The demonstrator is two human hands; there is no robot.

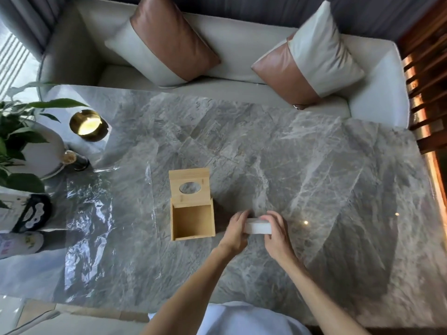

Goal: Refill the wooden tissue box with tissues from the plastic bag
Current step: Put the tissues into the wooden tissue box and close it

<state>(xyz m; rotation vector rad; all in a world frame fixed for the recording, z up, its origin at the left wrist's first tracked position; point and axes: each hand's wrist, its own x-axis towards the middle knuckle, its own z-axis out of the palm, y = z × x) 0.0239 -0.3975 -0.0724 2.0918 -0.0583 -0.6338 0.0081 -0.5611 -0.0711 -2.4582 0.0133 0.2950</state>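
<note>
**Wooden tissue box open on marble table, tissue stack held beside it**

Wooden tissue box: pale wood, square, standing on the grey marble table near its middle. Interior bare; no tissues inside. Lid: same wood, oval dispensing hole, lying flat on the far side of the box and touching its rim.

Tissue stack: white, rectangular, held just to the right of the box, apart from it. Whether it rests on the table or is lifted slightly cannot be told.

Left hand: fingers curled around the left end of the stack, gripping it. Right hand: fingers curled over the right end and top of the stack, gripping it. Both forearms bare, reaching in from the near edge.

Plastic bag: clear, crinkled, lying flat and spread out on the table to the left of the box, well apart from both hands.

Other items, left end of table: potted plant in a white pot; brass-coloured round dish beyond it; small dark bottle against the pot; printed packaging, partly cut off by the frame edge.

Beyond the table: cream sofa with two cushions, each part white, part tan.
</note>
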